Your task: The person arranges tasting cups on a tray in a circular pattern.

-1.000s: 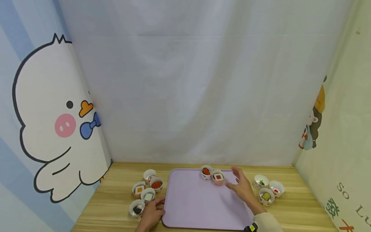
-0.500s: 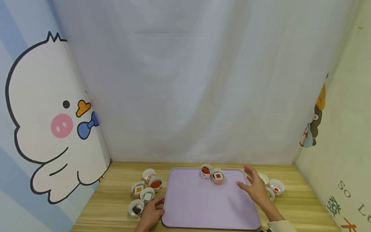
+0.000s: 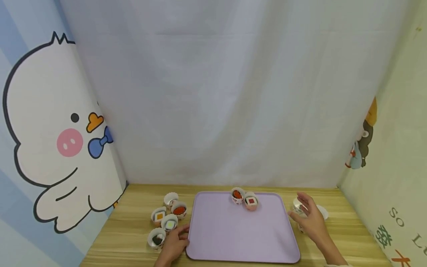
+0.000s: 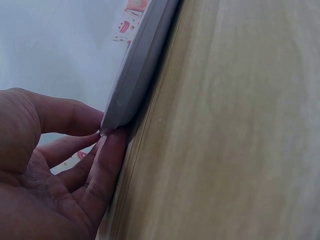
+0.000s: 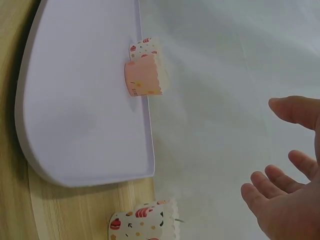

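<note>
My left hand (image 3: 173, 244) is at the left edge of the lilac tray (image 3: 243, 233). In the left wrist view, its thumb and fingers pinch the tray's rim (image 4: 142, 65). Two paper cups stand at the tray's back edge: one with a red-orange piece (image 3: 237, 195), and a pink one with a white-and-red square (image 3: 251, 201). My right hand (image 3: 313, 219) hovers above the cups right of the tray, fingers spread, holding nothing. It partly hides a white cup (image 3: 297, 205) and another cup (image 3: 322, 212). A patterned cup (image 5: 142, 222) shows below it in the right wrist view.
Left of the tray stand several paper cups, among them one with an orange-and-white piece (image 3: 158, 216), one with a red piece (image 3: 179, 210) and one with a dark piece (image 3: 156, 239). A white curtain (image 3: 233, 104) hangs behind the wooden table (image 3: 120, 230).
My right hand has moved right, from beside the pink cup on the tray to over the cups at the right. My left hand has stayed at the tray's edge.
</note>
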Demonstrator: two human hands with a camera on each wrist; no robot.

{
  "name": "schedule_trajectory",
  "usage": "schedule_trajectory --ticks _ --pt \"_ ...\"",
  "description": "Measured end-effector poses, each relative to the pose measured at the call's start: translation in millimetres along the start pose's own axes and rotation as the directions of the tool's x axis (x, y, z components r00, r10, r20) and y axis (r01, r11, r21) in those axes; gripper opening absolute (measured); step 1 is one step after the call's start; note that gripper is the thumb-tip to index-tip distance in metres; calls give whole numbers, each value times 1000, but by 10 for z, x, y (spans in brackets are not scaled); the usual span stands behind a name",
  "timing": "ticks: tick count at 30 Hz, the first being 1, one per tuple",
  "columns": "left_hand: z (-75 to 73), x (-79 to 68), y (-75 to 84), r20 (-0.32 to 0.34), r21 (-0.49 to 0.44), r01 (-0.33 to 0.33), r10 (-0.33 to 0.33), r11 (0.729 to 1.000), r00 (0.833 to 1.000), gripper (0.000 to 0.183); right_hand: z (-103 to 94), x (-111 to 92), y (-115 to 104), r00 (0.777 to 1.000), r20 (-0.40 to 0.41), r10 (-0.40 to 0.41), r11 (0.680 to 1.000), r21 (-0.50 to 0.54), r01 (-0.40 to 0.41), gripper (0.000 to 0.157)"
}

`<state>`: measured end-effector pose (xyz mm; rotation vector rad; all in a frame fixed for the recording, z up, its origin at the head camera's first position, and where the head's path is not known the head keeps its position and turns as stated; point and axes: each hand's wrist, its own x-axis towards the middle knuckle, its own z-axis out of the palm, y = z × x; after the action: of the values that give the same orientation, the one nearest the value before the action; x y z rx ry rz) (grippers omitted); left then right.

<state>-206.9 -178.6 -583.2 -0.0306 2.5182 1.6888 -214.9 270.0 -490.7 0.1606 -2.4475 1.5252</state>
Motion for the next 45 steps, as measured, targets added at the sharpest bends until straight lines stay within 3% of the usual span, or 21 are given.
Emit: schedule_trajectory --ticks 8,22,36,45 --pt "-10 6 -3 -4 17 -1 1 1000 1000 58 -202 -70 37 998 -34 46 997 -66 -48 76" --pt "1 11 -21 2 26 4 -4 1000 1000 58 -495 -104 263 991 -126 37 994 -101 -50 72" --pt "-3 10 -7 -9 36 -13 13 999 1000 57 -715 -124 562 963 -109 245 960 -110 -257 82" --pt "2 11 -9 -16 43 2 -2 999 1000 57 -758 -96 788 951 -81 297 946 -113 -305 87"
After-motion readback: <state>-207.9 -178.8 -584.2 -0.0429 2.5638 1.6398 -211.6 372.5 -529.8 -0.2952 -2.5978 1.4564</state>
